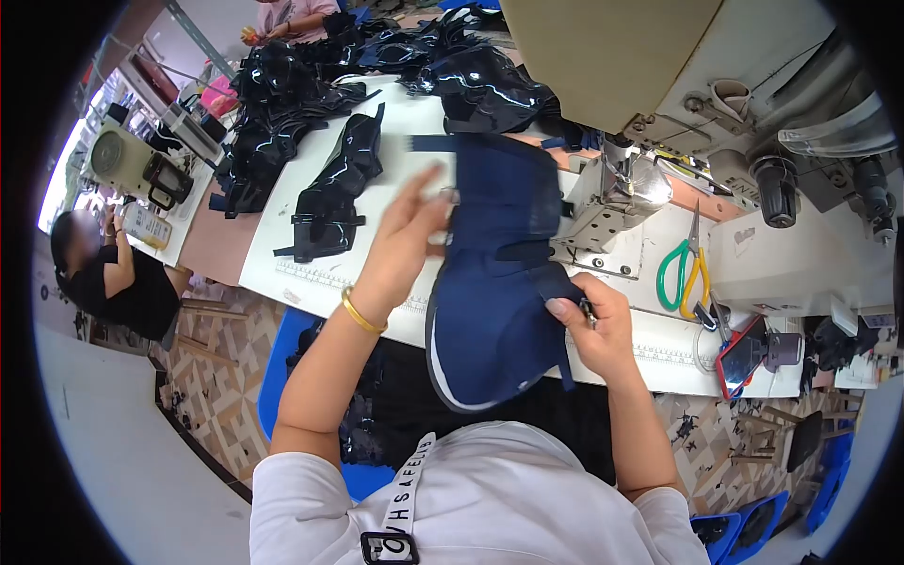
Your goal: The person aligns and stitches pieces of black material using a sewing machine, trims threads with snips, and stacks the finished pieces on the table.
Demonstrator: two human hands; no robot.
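A dark blue sewn fabric piece (pixel 499 311) with straps and a pale lower edge hangs above the table's front edge. My right hand (pixel 598 325) pinches its lower right side, thumb on top. Beside its upper left edge is my left hand (pixel 410 226), fingers apart and slightly blurred; whether the fingertips touch the fabric is unclear. Right of the piece stands the sewing machine's metal head (pixel 621 198). A glossy black piece (pixel 334 193) lies on the white table (pixel 405 104), left of my left hand.
Piles of glossy black pieces (pixel 282 85) cover the table's far side. Green-and-yellow scissors (pixel 695 268) lie right of the machine head. A red-edged object (pixel 744 358) sits at the front right. One person (pixel 122 273) sits at the left, another (pixel 297 17) at the back.
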